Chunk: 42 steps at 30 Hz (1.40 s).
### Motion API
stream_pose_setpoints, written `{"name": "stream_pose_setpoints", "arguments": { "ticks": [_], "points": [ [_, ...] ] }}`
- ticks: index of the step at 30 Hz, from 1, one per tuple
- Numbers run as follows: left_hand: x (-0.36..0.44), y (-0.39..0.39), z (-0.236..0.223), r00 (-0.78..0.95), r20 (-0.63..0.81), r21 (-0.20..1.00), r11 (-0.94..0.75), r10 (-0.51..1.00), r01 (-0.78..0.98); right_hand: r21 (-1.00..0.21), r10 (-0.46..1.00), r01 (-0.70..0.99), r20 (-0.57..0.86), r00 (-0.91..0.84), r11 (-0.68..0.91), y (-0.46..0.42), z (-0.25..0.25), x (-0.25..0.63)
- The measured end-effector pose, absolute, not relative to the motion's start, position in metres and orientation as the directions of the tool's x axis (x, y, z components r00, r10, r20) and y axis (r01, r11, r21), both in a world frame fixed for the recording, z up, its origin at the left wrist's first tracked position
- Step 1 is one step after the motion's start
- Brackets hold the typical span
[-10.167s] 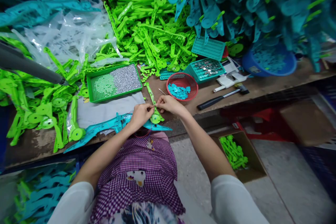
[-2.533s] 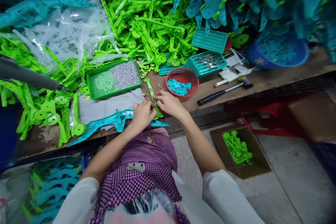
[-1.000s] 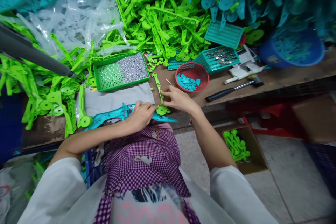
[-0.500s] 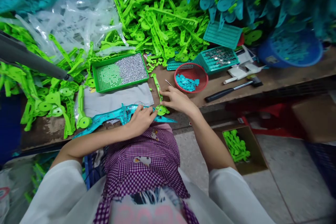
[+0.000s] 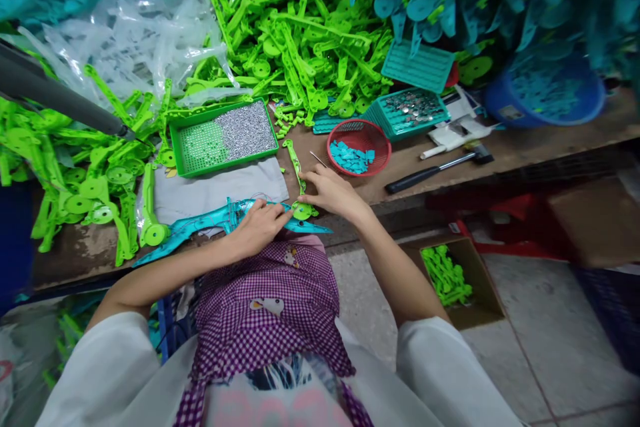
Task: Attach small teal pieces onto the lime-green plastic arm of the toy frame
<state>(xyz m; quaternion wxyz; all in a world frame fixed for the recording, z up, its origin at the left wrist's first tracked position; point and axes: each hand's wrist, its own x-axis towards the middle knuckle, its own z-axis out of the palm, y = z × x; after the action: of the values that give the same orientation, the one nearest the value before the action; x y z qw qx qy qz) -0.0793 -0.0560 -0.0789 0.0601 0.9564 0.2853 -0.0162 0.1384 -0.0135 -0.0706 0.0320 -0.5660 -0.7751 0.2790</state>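
**Both hands on a green arm piece at the near worktop edge**

Head view. Both forearms reach forward from the near side and converge at the near edge of the worktop (image 5: pixel 450 167). The left hand (image 5: pixel 260 227) lies palm down, fingers curled, its fingertips pinching at the round end of the green plastic arm piece (image 5: pixel 299 180). The right hand (image 5: pixel 333 192) comes in from the right, wrist slightly raised, thumb and fingers closed on the same piece just above its round end. Both hands are therefore gripping the part; neither is released.

The green arm piece is a slim, bright green strip ending in a disc at its near end. It lies lengthwise, pointing away from the person, with the disc at the worktop edge between the two hands. Beneath the left hand lies a long teal plastic piece (image 5: pixel 200 227), running left to right along the near edge, partly over a grey cloth (image 5: pixel 215 188).

Far of the cloth sits a green tray (image 5: pixel 186 167) holding small silvery parts. Right of the hands stands a red basket (image 5: pixel 336 135) with teal bits, and further right a hammer (image 5: pixel 430 170). A cardboard box (image 5: pixel 487 310) of green parts sits on the floor at right.
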Motion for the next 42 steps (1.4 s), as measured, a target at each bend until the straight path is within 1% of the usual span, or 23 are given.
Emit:
{"name": "stream_pose_setpoints", "arguments": {
  "ticks": [3,7,12,19,25,27,30,33,35,37,40,42],
  "points": [
    [-0.083,-0.058,-0.077,0.832,-0.062,0.121,-0.823,0.552,0.555,-0.419,0.889,0.885,-0.3,-0.346,0.203,-0.014,-0.069,0.136],
    [-0.083,-0.059,-0.068,0.831,-0.088,0.122,-0.822,0.549,0.556,-0.374,0.889,0.898,-0.295,-0.351,0.231,-0.014,-0.067,0.133],
    [-0.084,-0.055,-0.063,0.825,-0.125,0.197,-0.801,0.552,0.566,-0.382,0.885,0.897,-0.305,-0.352,0.225,-0.014,-0.065,0.133],
    [-0.085,-0.043,-0.059,0.829,-0.122,0.175,-0.81,0.546,0.56,-0.378,0.894,0.899,-0.29,-0.343,0.223,-0.015,-0.069,0.134],
    [-0.079,-0.053,-0.067,0.811,-0.141,0.308,-0.754,0.568,0.581,-0.378,0.899,0.896,-0.268,-0.347,0.234,-0.017,-0.07,0.134],
    [-0.078,-0.056,-0.068,0.817,-0.144,0.297,-0.764,0.558,0.574,-0.384,0.899,0.893,-0.264,-0.349,0.234,-0.017,-0.07,0.134],
    [-0.078,-0.054,-0.063,0.841,-0.14,0.241,-0.806,0.522,0.54,-0.399,0.901,0.884,-0.245,-0.358,0.242,-0.017,-0.071,0.135],
    [-0.077,-0.045,-0.057,0.858,-0.148,0.21,-0.832,0.492,0.514,-0.412,0.909,0.882,-0.233,-0.346,0.23,-0.019,-0.073,0.137],
    [-0.075,-0.039,-0.054,0.845,-0.172,0.207,-0.82,0.507,0.534,-0.438,0.921,0.872,-0.204,-0.333,0.218,-0.024,-0.074,0.139],
    [-0.072,-0.033,-0.053,0.808,-0.21,0.224,-0.778,0.55,0.588,-0.458,0.944,0.866,-0.145,-0.296,0.201,-0.034,-0.073,0.139],
    [-0.068,-0.028,-0.053,0.757,-0.255,0.279,-0.704,0.602,0.654,-0.493,0.971,0.85,-0.035,-0.235,0.188,-0.056,-0.071,0.131],
    [-0.067,-0.026,-0.053,0.745,-0.261,0.317,-0.675,0.614,0.667,-0.539,0.964,0.814,-0.01,-0.265,0.217,-0.07,-0.071,0.121]
  ]
}}
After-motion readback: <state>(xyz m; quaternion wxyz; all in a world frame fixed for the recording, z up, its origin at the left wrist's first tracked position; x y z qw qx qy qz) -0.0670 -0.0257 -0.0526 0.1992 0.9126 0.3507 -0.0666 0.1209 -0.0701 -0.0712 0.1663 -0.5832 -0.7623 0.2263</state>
